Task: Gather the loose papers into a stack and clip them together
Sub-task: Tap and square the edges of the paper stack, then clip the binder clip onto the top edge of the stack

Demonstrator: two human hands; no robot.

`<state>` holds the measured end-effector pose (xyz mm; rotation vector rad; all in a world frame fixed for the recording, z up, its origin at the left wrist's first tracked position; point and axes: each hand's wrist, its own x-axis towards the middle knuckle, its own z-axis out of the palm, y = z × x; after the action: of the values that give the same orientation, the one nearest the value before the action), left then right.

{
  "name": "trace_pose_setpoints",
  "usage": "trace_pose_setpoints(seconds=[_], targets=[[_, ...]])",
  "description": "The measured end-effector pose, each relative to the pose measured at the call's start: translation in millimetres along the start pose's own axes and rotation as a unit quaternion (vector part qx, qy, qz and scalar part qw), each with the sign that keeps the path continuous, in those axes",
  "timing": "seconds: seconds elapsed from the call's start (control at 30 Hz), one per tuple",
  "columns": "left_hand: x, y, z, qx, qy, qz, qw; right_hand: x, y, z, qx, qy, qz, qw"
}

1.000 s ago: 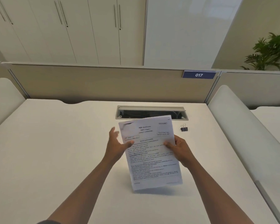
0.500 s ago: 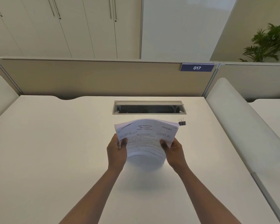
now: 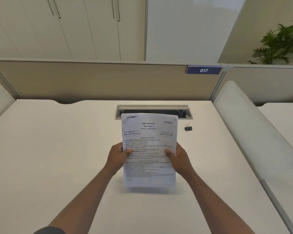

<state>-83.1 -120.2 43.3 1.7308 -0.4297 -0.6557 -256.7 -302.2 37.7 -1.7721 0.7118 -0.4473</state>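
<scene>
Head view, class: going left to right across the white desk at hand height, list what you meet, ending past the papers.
Left hand gripping the edge → white printed stack of papers → right hand gripping the other edge → small black binder clip lying on the white desk.

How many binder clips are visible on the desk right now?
1. The binder clip sits on the white desk, right of the paper stack and just in front of the cable slot. Others could be hidden behind the papers.
</scene>
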Motion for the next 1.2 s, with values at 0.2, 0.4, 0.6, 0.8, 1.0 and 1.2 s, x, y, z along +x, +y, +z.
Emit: trace_pose_setpoints(seconds=[0.2, 0.4, 0.6, 0.8, 1.0, 1.2], targets=[[4, -6, -4, -0.160, -0.101, -0.148, 0.971, 4, 12, -3, 0.084, -0.062, 0.070, 0.992], [9, -18, -5, -0.144, -0.159, -0.155, 0.964, 0, 20, -5, 0.150, -0.098, 0.117, 0.977], [15, -26, 4, -0.149, -0.194, -0.145, 0.959, 2, 29, -3, 0.158, -0.096, 0.134, 0.974], [21, -30, 18, -0.127, -0.113, -0.144, 0.975, 7, 41, -5, 0.119, -0.102, 0.158, 0.975], [25, -35, 20, -0.110, -0.140, -0.133, 0.975, 58, 38, -34, 0.084, -0.035, 0.221, 0.971], [34, -43, 22, -0.079, -0.144, -0.155, 0.974, 145, 42, -78, -0.237, 0.121, 0.087, 0.960]])
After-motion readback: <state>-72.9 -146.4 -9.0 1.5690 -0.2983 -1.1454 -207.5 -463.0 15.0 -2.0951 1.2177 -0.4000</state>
